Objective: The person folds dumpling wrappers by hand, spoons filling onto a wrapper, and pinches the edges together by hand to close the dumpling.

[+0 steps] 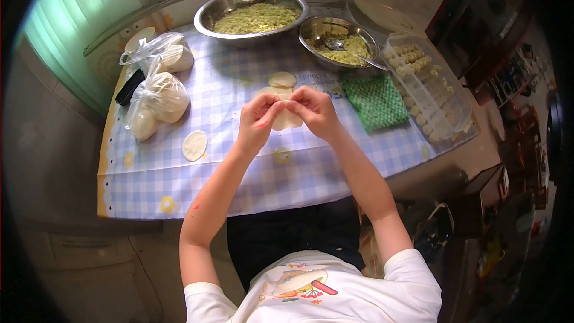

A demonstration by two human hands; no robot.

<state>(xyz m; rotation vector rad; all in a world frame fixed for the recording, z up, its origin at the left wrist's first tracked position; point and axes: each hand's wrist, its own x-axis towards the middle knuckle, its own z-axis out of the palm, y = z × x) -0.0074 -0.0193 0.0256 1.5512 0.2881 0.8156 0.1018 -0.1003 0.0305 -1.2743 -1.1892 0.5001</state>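
Observation:
My left hand (pixel 258 118) and my right hand (pixel 314 112) meet over the middle of the table. Thumbs and forefingers of both pinch the edge of a dumpling (pixel 286 101), mostly hidden by the fingers. Round dough wrappers (pixel 282 79) lie on the cloth just beyond and beneath my hands, partly covered by them. Off to the left, a single dough wrapper (pixel 194 145) rests flat by itself.
A large steel bowl (pixel 206 29) of chopped green filling stands at the back, beside a smaller bowl (pixel 306 40) with a spoon (pixel 371 61). Bagged dough (pixel 164 97) sits left. To the right are a green cloth (pixel 375 101) and a plastic box (pixel 457 116) of dumplings.

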